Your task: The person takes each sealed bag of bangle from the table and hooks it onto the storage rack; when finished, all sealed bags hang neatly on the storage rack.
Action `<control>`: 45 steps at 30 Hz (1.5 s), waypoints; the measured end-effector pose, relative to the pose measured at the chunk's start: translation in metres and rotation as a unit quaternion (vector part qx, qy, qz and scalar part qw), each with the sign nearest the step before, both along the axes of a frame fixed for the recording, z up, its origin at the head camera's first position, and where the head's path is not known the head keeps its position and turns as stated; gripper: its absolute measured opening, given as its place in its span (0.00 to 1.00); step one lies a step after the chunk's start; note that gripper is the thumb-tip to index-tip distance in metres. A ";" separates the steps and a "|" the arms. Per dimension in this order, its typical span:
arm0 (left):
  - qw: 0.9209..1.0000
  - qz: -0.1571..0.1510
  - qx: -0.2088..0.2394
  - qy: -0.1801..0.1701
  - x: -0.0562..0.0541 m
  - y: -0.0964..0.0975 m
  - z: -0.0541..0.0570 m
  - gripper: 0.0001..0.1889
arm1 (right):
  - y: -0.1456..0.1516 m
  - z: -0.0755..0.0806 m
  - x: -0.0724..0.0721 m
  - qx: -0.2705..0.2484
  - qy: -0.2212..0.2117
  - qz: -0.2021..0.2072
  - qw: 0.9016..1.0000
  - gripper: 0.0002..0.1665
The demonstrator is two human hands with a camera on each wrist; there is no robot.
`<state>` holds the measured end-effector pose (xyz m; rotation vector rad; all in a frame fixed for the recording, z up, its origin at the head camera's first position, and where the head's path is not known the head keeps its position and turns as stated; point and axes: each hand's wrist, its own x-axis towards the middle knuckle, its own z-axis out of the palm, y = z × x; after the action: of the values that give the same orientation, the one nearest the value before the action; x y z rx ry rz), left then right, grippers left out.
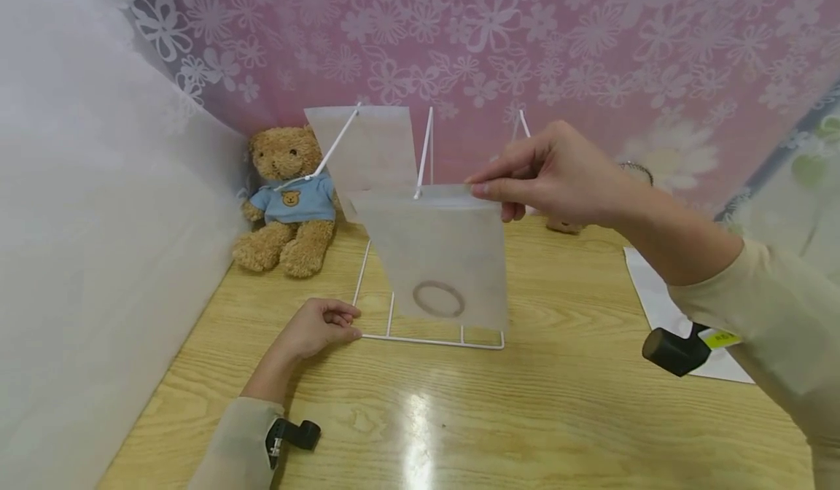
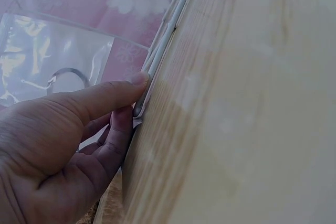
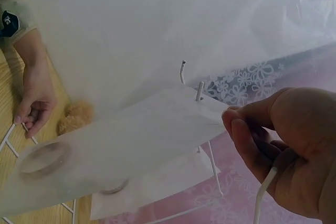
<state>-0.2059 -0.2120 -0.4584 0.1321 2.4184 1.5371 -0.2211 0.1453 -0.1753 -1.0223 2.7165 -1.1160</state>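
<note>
My right hand pinches the top right corner of a translucent zip bag between thumb and fingertips. A brownish bracelet-like ring shows through the bag's lower part. At the bag's top edge, the tip of a white wire prong pokes through in the right wrist view. That prong belongs to a white wire rack standing on the table. Thumb and fingers of my left hand grip the front left corner of the rack's base. Behind, another translucent bag hangs from the rack's left prong.
A teddy bear in a blue shirt sits at the rack's left. White paper lies on the wooden table at right. A small brown object is partly hidden behind my right hand. A pink flowered curtain hangs behind.
</note>
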 end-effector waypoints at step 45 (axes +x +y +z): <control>1.000 0.004 0.002 -0.004 0.002 0.002 0.002 0.20 | 0.009 -0.008 -0.094 0.031 -0.003 -0.035 0.999 0.14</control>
<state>-0.2043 -0.2095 -0.4563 0.1167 2.4132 1.5423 -0.3147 0.1545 -0.1833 -0.9203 2.7838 -1.0357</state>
